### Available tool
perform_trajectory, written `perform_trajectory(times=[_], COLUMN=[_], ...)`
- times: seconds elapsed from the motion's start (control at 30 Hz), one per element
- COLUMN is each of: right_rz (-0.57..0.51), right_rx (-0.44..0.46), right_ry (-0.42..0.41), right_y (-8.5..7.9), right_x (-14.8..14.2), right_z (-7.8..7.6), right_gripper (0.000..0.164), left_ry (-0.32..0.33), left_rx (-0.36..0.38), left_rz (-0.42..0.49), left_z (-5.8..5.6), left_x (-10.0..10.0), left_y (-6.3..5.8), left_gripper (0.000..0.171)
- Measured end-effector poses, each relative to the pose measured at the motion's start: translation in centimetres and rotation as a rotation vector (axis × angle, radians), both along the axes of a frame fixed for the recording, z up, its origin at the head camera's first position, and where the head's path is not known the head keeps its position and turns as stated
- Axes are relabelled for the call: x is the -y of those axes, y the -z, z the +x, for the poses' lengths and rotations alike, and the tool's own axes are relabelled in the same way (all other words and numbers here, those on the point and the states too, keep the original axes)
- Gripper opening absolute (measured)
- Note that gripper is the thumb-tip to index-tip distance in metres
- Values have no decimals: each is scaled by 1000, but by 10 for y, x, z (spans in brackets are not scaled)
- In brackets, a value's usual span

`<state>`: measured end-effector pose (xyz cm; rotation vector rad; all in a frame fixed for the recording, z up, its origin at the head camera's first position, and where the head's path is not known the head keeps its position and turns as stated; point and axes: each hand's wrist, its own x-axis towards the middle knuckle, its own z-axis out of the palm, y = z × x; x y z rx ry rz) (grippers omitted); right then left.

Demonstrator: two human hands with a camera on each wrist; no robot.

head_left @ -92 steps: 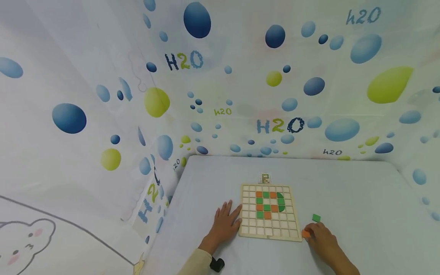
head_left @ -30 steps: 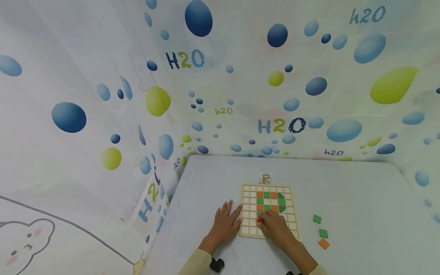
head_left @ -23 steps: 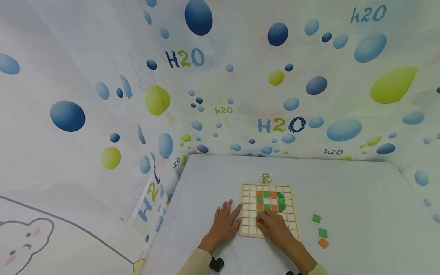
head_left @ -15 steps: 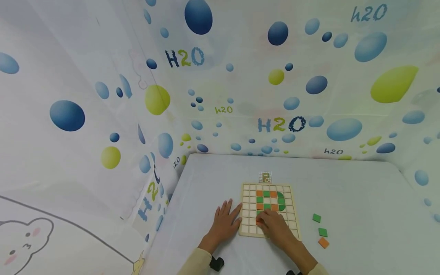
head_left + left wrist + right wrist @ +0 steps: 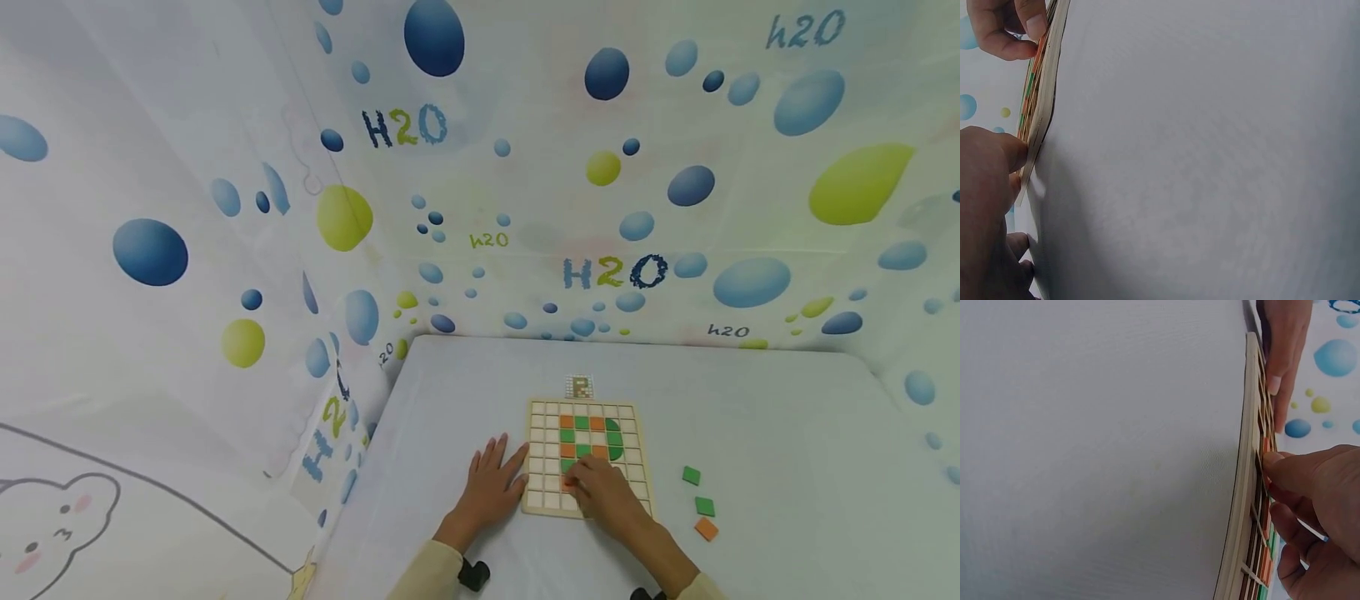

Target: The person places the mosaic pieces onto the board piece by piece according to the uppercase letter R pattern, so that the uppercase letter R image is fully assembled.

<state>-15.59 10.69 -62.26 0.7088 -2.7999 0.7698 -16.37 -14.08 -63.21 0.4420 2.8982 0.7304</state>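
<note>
A square wooden grid board lies on the table, with orange and green square tiles and green rounded pieces set in some cells. My right hand is over its lower part, thumb and fingertips pinching an orange tile at a cell below a green tile. The fingers partly hide that tile; in the right wrist view the thumb meets its orange edge. My left hand lies with spread fingers at the board's left side, thumb and index finger touching the edge.
Right of the board lie two loose green tiles, one farther back and one nearer, with a loose orange tile nearest me. Behind the board is a small pattern card. A printed curtain borders the white table.
My right hand has come from the board's right side onto its lower left cells with the orange tile. Over the last second it shifts only slightly. The left hand stays in place.
</note>
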Motion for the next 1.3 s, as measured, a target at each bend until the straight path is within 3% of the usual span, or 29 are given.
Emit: perform_trajectory(times=[0.27,0.37,0.47,0.63,0.77,0.9,1.0,1.07,1.2,1.3], right_rz=[-53,-82,-81,-52,-91,-51,4,17,-22,-67], right_rx=[-16,35,115,115,167,303,375,385,388,407], right_ry=[-4,36,122,239,395,518,530,520,486,461], right_y=[4,3,-1,-6,-5,-11,-14,-14,-9,-4], right_x=[-4,-11,-22,-57,-97,-131,-146,-151,-151,-149], right_z=[3,7,11,8,2,-1,-3,-4,-6,-8], right_gripper=[17,15,12,10,23,43,51,48,37,39], left_ry=[-4,-5,-6,-4,-4,-5,-2,1,-2,-5], left_rx=[-3,1,6,-6,-13,-19,-31,-46,-67,-65], left_rz=[-12,-10,-10,10,21,20,26,33,35,31], left_z=[0,0,1,0,0,1,2,2,1,0], left_x=[0,-1,-1,0,-1,-2,-1,-1,-1,-1], left_y=[0,2,2,2,-1,1,3,4,7,9], left_gripper=[55,55,55,55,54,55,54,53,53,53])
